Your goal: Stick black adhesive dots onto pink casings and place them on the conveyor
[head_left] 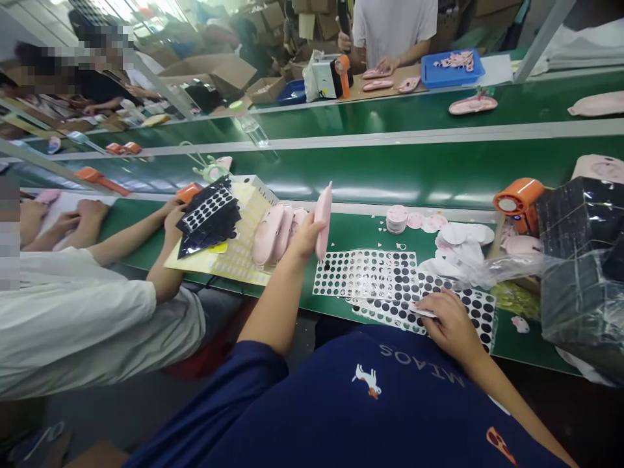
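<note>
My left hand (306,238) is closed round a pink oval shell (323,221), held upright on its edge above the bench. Just left of it, several similar pink shells (271,235) stand side by side on a yellowish sheet (229,263). My right hand (451,320) rests low over sheets of black round stickers (478,305), its fingers pinching a small flat white piece (425,311). A partly used sticker sheet (361,274) lies between my hands. Behind it are a stack of round pink-and-white labels (396,219) and a pile of white oval pieces (463,237).
An orange handheld fan (519,201) and a plastic-wrapped dark stack (580,253) stand at right. Black sticker packets (209,218) lie at left near a co-worker's arms (131,234). Across the green conveyor (370,169), another person works beside a blue tray (451,79). A clear bottle (253,127) lies tilted.
</note>
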Demonstrator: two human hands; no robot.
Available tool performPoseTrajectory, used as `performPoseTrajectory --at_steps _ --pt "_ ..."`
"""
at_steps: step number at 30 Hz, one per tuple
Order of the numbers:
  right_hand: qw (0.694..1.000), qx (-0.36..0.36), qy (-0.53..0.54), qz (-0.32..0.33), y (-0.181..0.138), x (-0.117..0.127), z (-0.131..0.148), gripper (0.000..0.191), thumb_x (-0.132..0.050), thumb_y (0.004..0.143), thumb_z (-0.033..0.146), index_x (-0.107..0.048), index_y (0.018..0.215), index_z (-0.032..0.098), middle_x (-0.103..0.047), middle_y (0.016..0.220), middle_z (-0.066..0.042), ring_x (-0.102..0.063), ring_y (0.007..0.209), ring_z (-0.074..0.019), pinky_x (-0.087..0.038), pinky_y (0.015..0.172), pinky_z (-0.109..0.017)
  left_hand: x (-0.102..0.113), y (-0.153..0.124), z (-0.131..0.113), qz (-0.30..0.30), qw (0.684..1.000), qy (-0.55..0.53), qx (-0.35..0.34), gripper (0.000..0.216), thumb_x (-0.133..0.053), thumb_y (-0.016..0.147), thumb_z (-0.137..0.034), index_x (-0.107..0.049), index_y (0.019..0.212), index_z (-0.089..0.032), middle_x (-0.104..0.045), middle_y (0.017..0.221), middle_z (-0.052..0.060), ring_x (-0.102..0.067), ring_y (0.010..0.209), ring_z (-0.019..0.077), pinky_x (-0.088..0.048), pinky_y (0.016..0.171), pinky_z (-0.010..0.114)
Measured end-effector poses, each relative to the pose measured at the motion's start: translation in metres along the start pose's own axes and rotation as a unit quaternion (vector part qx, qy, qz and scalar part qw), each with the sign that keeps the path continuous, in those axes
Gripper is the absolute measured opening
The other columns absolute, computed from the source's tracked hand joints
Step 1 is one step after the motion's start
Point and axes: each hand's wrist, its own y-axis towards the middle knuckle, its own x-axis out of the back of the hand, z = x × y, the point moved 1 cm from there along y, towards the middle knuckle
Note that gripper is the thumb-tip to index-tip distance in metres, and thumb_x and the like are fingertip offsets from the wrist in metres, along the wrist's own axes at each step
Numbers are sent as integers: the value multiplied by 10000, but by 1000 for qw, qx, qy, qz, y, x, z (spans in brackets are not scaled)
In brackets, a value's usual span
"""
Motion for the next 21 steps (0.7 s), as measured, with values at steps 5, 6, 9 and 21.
performPoseTrajectory --at_steps 5,6,9,21 --pt "996 -60 58 -31 4 6 0 93 -595 932 243 -673 885 263 -738 830 -19 -694 820 -217 -518 937 -448 -29 51 4 -31 946 320 49 946 -699 792 -455 -283 1584 -150 -378 1614 229 -374 1492 415 -298 1236 570" --pt "993 -81 72 -42 4 7 -1 104 -595 930 259 -679 868 264 -736 822 -25 -694 821 -223 -536 897 -437 -35 56 5 -18 929 365 53 963 -714 789 -466 -283 1587 -144 -377 1611 243 -380 1480 441 -289 1230 599" --pt "974 -171 115 -92 2 8 -4 118 -613 912 326 -703 861 269 -742 840 -41 -703 845 -240 -569 817 -416 -46 53 1 -25 905 421 49 986 -722 795 -533 -280 1594 -162 -266 1665 245 -265 1528 481 -221 1236 661" --pt "932 -271 174 -164 -3 8 -11 235 -643 898 465 -719 918 243 -766 874 -51 -725 801 -224 -593 753 -379 -88 -46 -45 176 879 412 -162 97 -641 877 -221 -705 940 -184 -716 1089 105 -667 1078 275 -497 1022 474"
